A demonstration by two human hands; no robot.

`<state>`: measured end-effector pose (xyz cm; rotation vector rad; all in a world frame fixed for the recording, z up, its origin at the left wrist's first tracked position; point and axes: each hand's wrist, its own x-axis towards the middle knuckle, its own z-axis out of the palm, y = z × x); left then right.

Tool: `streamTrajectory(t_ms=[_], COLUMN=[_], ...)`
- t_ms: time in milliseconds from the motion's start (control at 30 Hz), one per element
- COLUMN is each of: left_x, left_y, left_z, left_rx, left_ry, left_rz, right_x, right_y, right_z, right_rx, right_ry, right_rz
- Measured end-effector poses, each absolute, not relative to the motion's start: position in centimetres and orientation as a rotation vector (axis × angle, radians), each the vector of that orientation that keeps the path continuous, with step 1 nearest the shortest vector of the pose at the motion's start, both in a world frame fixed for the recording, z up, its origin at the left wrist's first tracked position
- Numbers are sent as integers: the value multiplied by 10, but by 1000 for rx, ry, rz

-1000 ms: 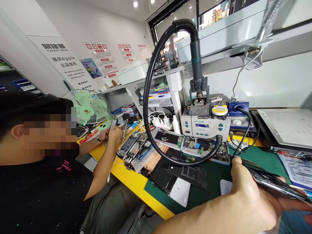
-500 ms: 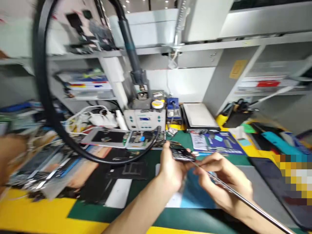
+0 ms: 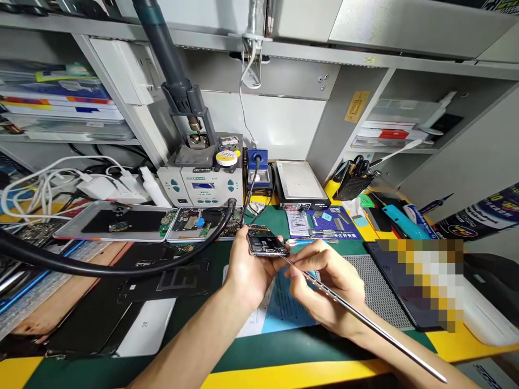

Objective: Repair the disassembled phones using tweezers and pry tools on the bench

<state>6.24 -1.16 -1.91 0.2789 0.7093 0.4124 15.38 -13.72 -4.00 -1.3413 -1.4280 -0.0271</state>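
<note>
In my left hand (image 3: 249, 273) is a smartphone (image 3: 265, 241) with its back off, its dark inner parts facing up. The fingers wrap its left edge and underside. My right hand (image 3: 330, 283) pinches a long, thin metal tool (image 3: 377, 328) between thumb and fingers. The tool's tip meets the phone's lower right corner, but I cannot make out whether it is in a gap there. Its shaft slants down to the right past my forearm. Below both hands lies a blue and white sheet (image 3: 287, 308) on the green mat (image 3: 239, 356).
Behind the phone stand a white soldering station (image 3: 203, 186), an iron holder (image 3: 258, 167) and a flat heating plate (image 3: 302, 181). Opened devices (image 3: 130, 224) lie at the left under a black hose (image 3: 101, 267). A dark tablet-like device (image 3: 401, 292) lies at the right.
The view has shifted, so the bench and both hands sit farther left in the picture. The phone and metal tool stay in the same hands, tip still at the phone's corner.
</note>
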Motion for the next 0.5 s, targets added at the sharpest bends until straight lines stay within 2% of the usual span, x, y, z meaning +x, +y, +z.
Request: streamTrajectory(t_ms=[500], left_x=[64], left_y=[-10], left_z=[-20], left_rx=[271], left_ry=[715], left_rz=[394], right_x=[154], right_y=[-138], right_z=[-45], right_rx=[-1346], right_ry=[-1425], right_rz=[-36])
